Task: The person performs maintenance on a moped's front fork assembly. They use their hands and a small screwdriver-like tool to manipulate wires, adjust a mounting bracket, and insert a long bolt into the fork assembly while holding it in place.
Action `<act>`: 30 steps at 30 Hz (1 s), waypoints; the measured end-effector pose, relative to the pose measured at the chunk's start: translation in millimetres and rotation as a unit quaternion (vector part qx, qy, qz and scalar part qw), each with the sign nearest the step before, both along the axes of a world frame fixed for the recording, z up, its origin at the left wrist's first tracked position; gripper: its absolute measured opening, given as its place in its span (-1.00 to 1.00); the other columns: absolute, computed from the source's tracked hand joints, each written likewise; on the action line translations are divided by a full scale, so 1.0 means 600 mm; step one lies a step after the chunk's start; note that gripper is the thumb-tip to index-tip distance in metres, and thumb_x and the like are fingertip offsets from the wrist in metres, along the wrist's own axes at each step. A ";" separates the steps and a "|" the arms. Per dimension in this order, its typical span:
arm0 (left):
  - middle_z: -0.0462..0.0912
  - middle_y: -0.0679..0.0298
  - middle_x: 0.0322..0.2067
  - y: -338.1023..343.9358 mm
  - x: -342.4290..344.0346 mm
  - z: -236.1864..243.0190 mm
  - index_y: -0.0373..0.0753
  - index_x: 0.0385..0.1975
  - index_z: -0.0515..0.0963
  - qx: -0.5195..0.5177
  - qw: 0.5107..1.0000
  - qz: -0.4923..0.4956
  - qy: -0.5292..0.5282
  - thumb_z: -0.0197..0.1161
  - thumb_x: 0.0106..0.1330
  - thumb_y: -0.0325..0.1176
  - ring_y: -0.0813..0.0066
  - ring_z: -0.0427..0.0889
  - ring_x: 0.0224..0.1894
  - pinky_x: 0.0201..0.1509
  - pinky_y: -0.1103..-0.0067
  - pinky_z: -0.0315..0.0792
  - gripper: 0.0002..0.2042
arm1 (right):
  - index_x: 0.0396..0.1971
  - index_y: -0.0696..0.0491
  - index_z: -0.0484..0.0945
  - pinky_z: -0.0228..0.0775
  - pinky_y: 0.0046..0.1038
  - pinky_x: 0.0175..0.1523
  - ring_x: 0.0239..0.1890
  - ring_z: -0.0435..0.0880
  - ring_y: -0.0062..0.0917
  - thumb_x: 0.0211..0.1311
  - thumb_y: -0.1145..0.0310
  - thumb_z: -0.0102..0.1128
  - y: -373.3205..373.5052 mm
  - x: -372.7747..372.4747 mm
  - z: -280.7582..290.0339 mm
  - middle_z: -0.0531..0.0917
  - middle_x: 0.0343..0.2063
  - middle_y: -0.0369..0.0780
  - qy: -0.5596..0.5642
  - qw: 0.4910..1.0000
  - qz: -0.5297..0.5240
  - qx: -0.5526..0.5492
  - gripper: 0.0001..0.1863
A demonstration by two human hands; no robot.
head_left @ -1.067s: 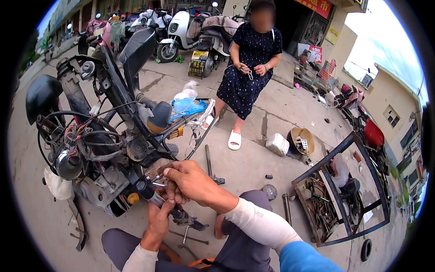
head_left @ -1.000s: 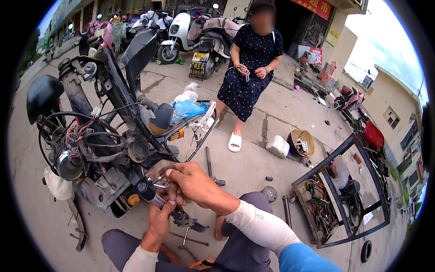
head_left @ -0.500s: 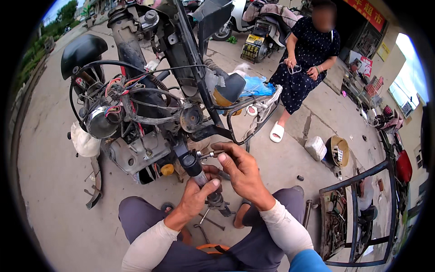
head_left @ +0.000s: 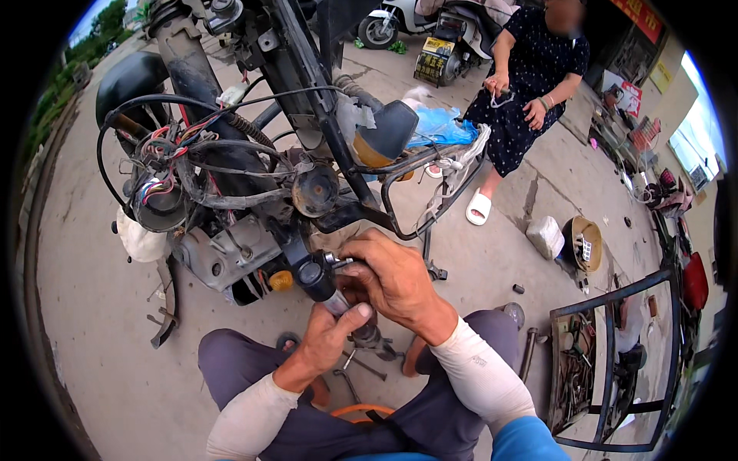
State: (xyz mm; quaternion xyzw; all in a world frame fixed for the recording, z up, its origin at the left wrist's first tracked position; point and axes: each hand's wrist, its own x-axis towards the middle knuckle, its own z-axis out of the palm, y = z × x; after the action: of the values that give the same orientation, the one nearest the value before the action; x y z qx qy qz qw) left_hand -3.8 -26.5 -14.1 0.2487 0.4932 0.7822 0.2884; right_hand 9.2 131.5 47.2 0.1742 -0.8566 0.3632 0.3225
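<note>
while left hand (head_left: 327,338) curls round tube (head_left: 336,303), right hand (head_left: 400,280) half-curled at bolt (head_left: 331,258), hold hidden; seems bolt work, next likely needs tube steady

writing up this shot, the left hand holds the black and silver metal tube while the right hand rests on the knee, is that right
No, the head view shows the right hand at the silver metal bolt beside the tube; the rest stands.
</note>
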 end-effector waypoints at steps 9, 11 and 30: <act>0.53 0.38 -0.30 0.001 -0.001 0.008 -0.31 -0.01 0.42 -0.011 1.000 -0.017 -0.020 0.20 0.41 -0.27 0.64 0.46 -0.25 -0.12 0.60 0.38 -0.70 | -0.41 0.07 0.51 0.44 -0.34 -0.46 -0.52 0.64 -0.30 0.32 0.31 0.19 0.007 -0.010 -0.002 0.54 -0.51 -0.23 -0.010 0.998 -0.025 0.061 -0.83; 0.53 0.31 -0.25 0.001 -0.004 0.003 -0.31 0.03 0.37 -0.013 1.000 -0.024 -0.016 0.20 0.40 -0.23 0.57 0.51 -0.23 -0.09 0.56 0.41 -0.65 | -0.38 0.07 0.56 0.47 -0.35 -0.44 -0.49 0.65 -0.29 0.26 0.32 0.26 0.006 -0.013 -0.008 0.60 -0.48 -0.23 -0.051 0.999 0.007 -0.008 -0.86; 0.53 0.39 -0.36 -0.003 -0.003 0.006 -0.31 -0.04 0.43 -0.016 1.000 -0.022 -0.015 0.20 0.43 -0.22 0.66 0.45 -0.32 -0.21 0.61 0.36 -0.70 | -0.21 0.09 0.57 0.47 -0.30 -0.40 -0.45 0.67 -0.22 0.16 0.54 0.26 0.006 0.000 0.008 0.62 -0.44 -0.18 -0.059 0.998 0.006 -0.004 -0.81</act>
State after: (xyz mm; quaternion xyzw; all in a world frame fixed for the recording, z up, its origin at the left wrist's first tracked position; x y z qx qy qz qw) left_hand -5.6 -28.2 -10.3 0.2431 0.4958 0.7714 0.3163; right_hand 9.3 134.9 52.3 0.1565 -0.8715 0.3786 0.2697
